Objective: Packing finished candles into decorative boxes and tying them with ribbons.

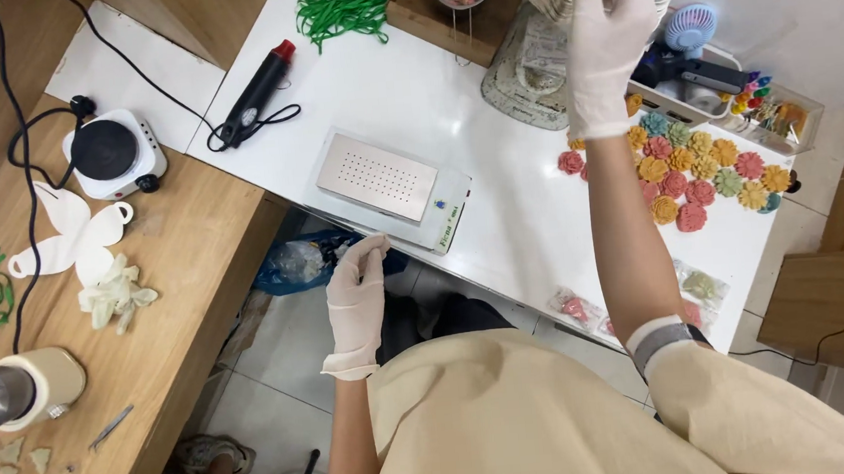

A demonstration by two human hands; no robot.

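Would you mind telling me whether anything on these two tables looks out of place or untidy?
A crumpled pair of gloves lies discarded on the wooden table, and green strands sprawl loose on the white table. The flower-shaped pieces sit neatly grouped.

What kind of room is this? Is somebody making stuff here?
It looks like a small craft workshop, perhaps for soaps or wax flowers. Colourful flower shapes lie in rows on the white table, a little hot plate sits on the wooden bench, and the person wears white gloves, the right hand raised.
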